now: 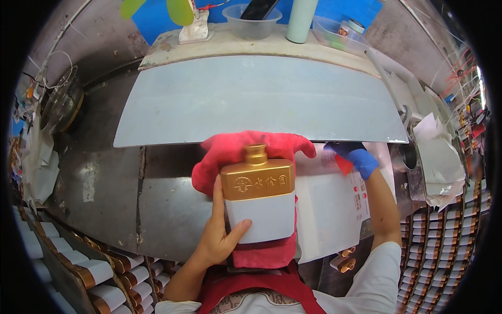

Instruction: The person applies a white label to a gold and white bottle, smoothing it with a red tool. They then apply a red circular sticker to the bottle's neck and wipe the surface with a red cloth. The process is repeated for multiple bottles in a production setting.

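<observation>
My left hand (224,233) grips a flat-sided bottle (261,217) by its left edge and lower front, thumb across the white lower part. Its shoulder and neck are shiny gold with raised decoration, and it stands upright to my view. A red cloth (225,149) lies behind and under the bottle, over a padded support. On the right, my right hand (361,159), in a blue covering, reaches to the front edge of a pale board (251,99). The board hides its fingers. Something red-orange (343,165) shows beside it, above white printed sheets (334,209).
Racks of gold-and-white bottles (436,251) fill the lower right, with more bottles (94,272) at lower left. A clear bowl (251,26), a pale green cylinder (302,21) and a small fan (196,26) stand on the back ledge. Papers (439,157) pile up at right.
</observation>
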